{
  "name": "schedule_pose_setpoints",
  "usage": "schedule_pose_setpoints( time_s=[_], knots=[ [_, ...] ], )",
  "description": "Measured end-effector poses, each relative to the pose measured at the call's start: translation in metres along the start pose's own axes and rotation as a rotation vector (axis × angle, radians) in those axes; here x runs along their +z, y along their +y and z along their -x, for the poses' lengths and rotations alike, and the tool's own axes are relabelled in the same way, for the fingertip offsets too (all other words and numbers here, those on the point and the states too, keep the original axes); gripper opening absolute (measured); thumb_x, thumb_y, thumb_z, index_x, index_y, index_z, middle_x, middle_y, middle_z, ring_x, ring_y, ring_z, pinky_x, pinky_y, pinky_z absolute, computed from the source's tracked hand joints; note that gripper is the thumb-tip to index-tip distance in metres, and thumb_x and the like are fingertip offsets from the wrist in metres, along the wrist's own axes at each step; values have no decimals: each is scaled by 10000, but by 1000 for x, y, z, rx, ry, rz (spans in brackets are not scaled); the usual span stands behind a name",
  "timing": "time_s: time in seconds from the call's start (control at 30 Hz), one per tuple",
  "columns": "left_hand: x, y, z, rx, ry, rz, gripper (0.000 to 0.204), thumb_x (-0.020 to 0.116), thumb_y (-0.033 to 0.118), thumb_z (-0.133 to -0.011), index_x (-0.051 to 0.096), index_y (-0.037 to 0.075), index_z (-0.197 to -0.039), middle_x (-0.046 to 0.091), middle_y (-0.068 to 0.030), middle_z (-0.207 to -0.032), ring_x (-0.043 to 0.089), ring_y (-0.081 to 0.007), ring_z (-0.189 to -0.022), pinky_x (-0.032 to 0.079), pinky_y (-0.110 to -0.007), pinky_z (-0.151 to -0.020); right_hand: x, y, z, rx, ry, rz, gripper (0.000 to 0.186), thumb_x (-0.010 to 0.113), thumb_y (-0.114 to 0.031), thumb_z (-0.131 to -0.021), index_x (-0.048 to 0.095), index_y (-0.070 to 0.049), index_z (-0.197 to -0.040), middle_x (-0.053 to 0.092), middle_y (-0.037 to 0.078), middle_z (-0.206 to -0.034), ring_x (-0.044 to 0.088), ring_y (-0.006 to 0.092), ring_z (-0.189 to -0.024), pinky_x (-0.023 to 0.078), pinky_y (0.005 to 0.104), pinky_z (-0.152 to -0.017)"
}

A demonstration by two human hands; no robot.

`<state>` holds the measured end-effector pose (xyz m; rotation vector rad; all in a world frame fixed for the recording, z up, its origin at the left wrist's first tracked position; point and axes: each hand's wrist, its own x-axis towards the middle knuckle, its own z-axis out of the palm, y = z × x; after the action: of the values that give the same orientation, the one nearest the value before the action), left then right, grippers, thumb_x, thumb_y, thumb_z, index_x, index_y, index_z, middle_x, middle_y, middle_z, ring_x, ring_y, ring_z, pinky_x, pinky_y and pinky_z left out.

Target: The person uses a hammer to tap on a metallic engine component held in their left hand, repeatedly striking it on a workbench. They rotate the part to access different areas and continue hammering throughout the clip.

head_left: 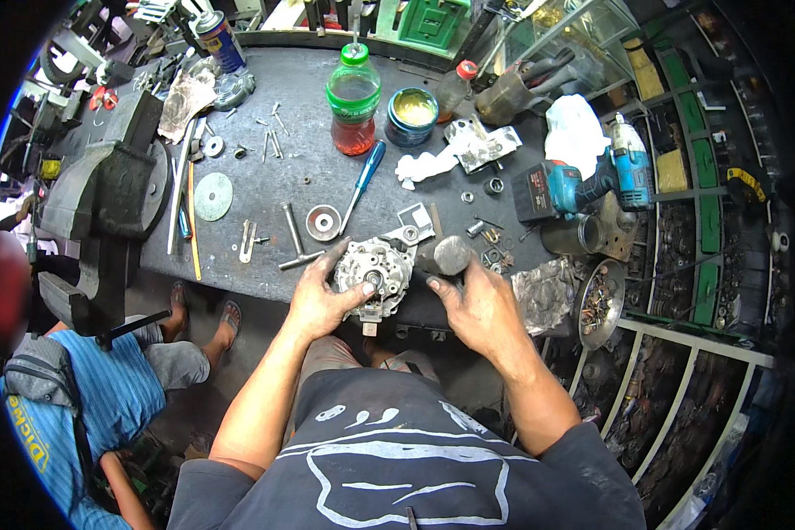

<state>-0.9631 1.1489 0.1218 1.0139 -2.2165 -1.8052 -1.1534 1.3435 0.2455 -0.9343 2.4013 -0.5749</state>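
Note:
My left hand (318,296) grips the round cast-metal housing (375,265) at the bench's front edge, thumb on its middle beside the hub. My right hand (473,305) holds a thick cylindrical metal piece, like a hammer head (450,254), just right of the housing; any handle is hidden. Behind them lie a blue-handled screwdriver (362,181), a metal cup-shaped part (323,221), a T-shaped metal tool (293,230) and small loose nuts and fittings (490,252).
On the bench (274,185) are a vise (106,190), bottle (353,106), grease tub (412,115), cordless drill (574,185) and parts bowl (601,309). A rack (707,247) stands right. A person in blue (97,397) sits at lower left, feet beneath the bench.

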Motion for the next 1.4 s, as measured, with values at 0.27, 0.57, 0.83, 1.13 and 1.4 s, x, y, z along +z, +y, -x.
schedule_pose_setpoints(
  time_s=[0.27, 0.57, 0.83, 1.13, 1.4],
  knots=[
    [-10, -3, -13, -31, -137, 103, 1049, 983, 441, -795, 548, 6, -1645, 641, -288, -1560, 587, -369, -1498, 414, -472, -1287, -1, -3, 3, 55, -61, 11, 637, 780, -379, -1037, 592, 66, -1452, 769, 364, -1111, 746, 567, -1071, 596, 608, -930],
    [-57, 45, -28, 56, 89, -82, 1012, 1032, 358, -719, 616, 33, -1583, 688, -239, -1519, 649, -340, -1435, 487, -452, -1236, -23, -2, 27, 60, 13, -28, 523, 782, -333, -1046, 649, 51, -1377, 777, 324, -1200, 727, 534, -1181, 580, 583, -995],
    [32, -32, 33, -168, 260, 536, 1023, 877, 532, -934, 453, -45, -1663, 666, -235, -1489, 653, -278, -1345, 529, -413, -1133, -7, 1, 2, -18, 11, -47, 550, 774, -315, -1042, 618, 44, -1428, 777, 323, -1205, 730, 535, -1169, 584, 592, -998],
    [4, -22, -4, 4, 54, 401, 751, 823, 492, -936, 704, -71, -1419, 801, -128, -1225, 716, -190, -1120, 557, -369, -1017, 12, 8, -15, 1, -48, 9, 662, 753, -360, -1054, 552, 79, -1506, 773, 350, -1147, 742, 554, -1111, 594, 613, -954],
    [2, -25, -5, 9, 45, 371, 762, 809, 519, -922, 715, -72, -1393, 797, -114, -1184, 713, -188, -1091, 559, -374, -995, 8, 0, -6, 8, 37, -7, 688, 754, -376, -1056, 536, 74, -1528, 767, 357, -1103, 747, 561, -1072, 602, 609, -934]
  ],
)
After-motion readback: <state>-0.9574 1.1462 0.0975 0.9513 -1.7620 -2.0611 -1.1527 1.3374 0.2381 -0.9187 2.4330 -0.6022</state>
